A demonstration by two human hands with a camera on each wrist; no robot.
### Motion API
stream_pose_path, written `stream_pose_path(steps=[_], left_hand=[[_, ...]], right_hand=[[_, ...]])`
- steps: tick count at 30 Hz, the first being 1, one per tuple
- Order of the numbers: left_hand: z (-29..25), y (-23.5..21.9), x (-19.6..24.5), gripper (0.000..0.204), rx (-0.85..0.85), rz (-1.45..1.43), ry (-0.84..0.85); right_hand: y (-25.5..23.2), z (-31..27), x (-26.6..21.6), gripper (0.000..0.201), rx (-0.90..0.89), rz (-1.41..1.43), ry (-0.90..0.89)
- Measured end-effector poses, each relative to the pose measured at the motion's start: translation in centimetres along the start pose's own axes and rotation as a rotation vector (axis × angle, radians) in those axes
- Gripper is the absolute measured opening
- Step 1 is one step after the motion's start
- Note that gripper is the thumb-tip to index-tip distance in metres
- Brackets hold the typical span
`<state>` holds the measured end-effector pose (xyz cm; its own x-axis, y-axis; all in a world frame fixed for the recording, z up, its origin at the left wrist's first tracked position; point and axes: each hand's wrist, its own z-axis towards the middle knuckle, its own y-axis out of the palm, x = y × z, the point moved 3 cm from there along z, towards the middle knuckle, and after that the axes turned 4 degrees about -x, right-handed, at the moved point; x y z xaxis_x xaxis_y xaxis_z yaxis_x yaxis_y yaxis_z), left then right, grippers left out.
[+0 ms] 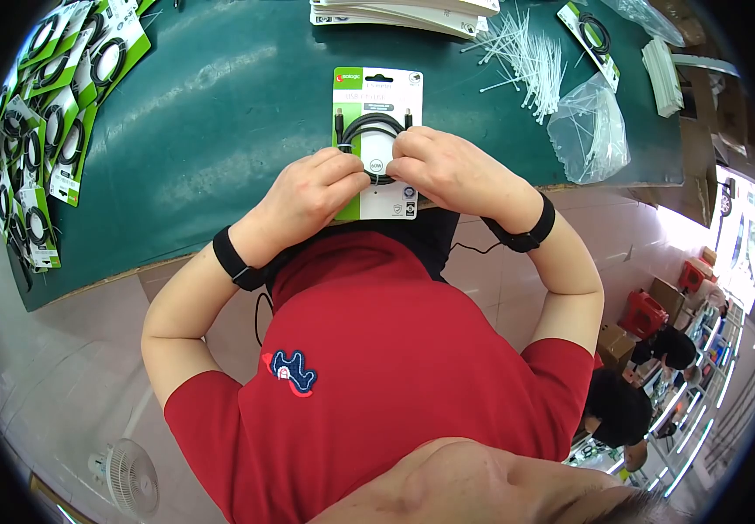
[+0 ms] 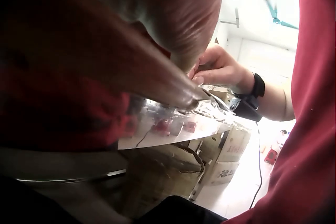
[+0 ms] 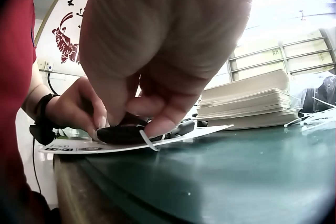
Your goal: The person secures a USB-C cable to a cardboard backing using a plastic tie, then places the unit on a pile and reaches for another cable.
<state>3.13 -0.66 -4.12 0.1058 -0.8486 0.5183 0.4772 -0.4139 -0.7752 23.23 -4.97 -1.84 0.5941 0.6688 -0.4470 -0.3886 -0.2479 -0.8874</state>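
Observation:
A white and green card (image 1: 378, 80) lies at the table's front edge with a coiled black cable (image 1: 377, 122) on it. The left hand (image 1: 312, 194) pinches the coil's lower left part, its fingers curled. At the lower right of the coil, the right hand (image 1: 452, 170) has thumb and fingers bent in a pinch. Seen in the right wrist view, the right hand (image 3: 168, 40) grips the black cable (image 3: 123, 134), beside a white zip tie (image 3: 149, 141) that sticks out under it; the left hand (image 3: 76, 108) is at its far end. The fingers partly hide the coil.
Many carded cables (image 1: 45, 131) are heaped at the left of the green table (image 1: 211, 113). Stacked white cards (image 1: 395, 16) stand at the back. Loose white zip ties (image 1: 526, 65), a plastic bag (image 1: 589, 131) and another carded cable (image 1: 594, 37) lie at the right.

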Motion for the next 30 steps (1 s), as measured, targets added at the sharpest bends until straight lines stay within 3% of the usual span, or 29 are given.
stream_pose_path(steps=[5, 8, 16, 21, 24, 30], left_hand=[[0.4, -0.1, 0.1, 0.018, 0.03, 0.007, 0.031], [0.4, 0.0, 0.1, 0.017, 0.043, 0.02, 0.035], [0.7, 0.5, -0.1, 0.017, 0.061, -0.001, 0.012], [0.9, 0.5, -0.2, 0.017, 0.075, -0.015, -0.004], [1.0, 0.4, -0.3, 0.018, 0.093, -0.006, -0.02], [1.3, 0.0, -0.3, 0.017, 0.084, -0.018, -0.014]], right_hand=[[-0.1, 0.7, 0.9, 0.02, 0.069, 0.125, 0.014], [-0.7, 2.2, 1.6, 0.016, 0.313, -0.072, 0.11], [0.7, 4.2, 1.6, 0.018, 0.188, -0.422, 0.073], [0.9, 4.1, 1.6, 0.018, 0.147, -0.442, 0.116], [0.2, 4.3, 2.1, 0.017, 0.271, -0.446, 0.146], [0.8, 3.9, 3.5, 0.019, 0.201, -0.431, 0.177]])
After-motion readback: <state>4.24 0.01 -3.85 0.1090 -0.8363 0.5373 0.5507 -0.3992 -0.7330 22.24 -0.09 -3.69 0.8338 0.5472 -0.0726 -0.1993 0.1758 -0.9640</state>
